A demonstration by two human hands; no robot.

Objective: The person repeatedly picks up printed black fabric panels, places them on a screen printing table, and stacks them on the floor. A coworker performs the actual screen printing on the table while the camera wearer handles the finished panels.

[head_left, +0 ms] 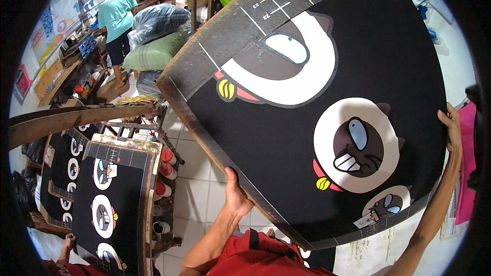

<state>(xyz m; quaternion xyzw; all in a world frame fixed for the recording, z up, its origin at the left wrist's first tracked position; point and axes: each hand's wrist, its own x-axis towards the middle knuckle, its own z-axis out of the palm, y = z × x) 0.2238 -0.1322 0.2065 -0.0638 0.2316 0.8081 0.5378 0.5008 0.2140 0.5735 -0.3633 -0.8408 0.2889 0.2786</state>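
A large wooden-edged board (204,53) is tilted up in front of me. Black cloth (255,138) lies over it, printed with cartoon animal faces in white rings, red collars and yellow bells. White ruled lines mark the board's dark bare margin. My left hand (238,199) grips the near left edge, thumb on top and the other fingers hidden. On the far right, my right hand (450,127) is closed round the opposite edge, its thumb and some finger parts showing.
Similar boards with printed black cloth (134,194) stand at left, where another person's hand (68,243) touches one. Red-topped containers (168,156) line a rack beside the tiled floor (197,179). Stuffed sacks (156,51) are piled behind, near a person in a light green shirt (116,15).
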